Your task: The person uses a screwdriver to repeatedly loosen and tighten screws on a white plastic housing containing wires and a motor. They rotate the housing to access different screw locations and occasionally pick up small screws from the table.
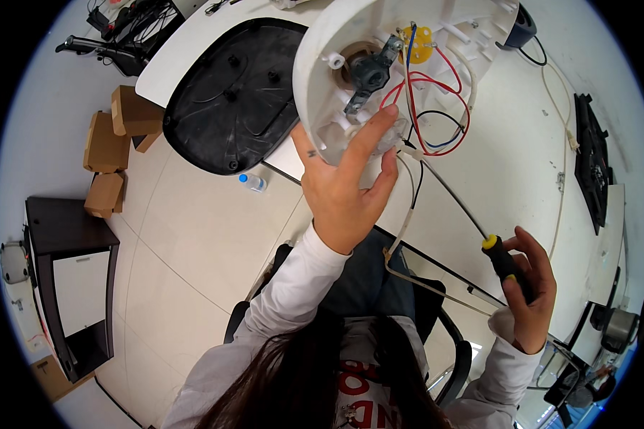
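A white plastic appliance housing stands tilted on the table, its hollow inside facing me. Inside are a dark grey bracket, a round yellow part and loose red, blue, white and black wires. My left hand grips the housing's near edge, with fingertips on the inside by a clear part. In my right hand is the black and yellow handle of a screwdriver. Its long shaft points up and left, and the tip reaches the housing's near edge beside my left hand.
To the left, a black oval cover overhangs the white table's edge. A pale cord drops from the housing past my lap. A small bottle and cardboard boxes are on the floor near a dark cabinet.
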### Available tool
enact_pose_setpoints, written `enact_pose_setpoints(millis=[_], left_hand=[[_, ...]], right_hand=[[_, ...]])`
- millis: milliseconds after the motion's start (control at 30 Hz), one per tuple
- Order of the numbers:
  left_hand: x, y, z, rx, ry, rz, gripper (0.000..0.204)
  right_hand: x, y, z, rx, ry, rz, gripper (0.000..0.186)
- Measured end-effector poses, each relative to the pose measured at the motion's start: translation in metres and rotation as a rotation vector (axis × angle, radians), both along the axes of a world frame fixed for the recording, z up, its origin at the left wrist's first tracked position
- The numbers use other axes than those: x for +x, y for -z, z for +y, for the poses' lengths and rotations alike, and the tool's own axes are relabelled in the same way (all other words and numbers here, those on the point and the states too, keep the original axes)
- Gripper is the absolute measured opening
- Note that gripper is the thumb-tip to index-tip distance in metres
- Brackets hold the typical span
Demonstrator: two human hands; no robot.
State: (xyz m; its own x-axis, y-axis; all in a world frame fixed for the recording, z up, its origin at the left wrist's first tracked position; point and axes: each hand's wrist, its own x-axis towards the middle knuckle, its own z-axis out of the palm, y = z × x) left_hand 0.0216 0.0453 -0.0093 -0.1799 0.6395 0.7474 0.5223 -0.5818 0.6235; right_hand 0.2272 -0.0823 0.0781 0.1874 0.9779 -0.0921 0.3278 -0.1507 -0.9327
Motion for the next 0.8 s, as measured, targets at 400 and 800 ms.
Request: enact_pose_setpoints(millis=[400,800], left_hand=[[-0.001,0.001,0.001,0.007,-0.015,0.027,0.054],[0.0,0.0,0.0,0.005,-0.016,0.019,0.053]], right_hand=[[-0.001,-0.002,-0.001,-0.162,-0.066,-0.033,0.041],[0.012,0.002,-0.004,-0.208,-0.12,-0.016,0.053]])
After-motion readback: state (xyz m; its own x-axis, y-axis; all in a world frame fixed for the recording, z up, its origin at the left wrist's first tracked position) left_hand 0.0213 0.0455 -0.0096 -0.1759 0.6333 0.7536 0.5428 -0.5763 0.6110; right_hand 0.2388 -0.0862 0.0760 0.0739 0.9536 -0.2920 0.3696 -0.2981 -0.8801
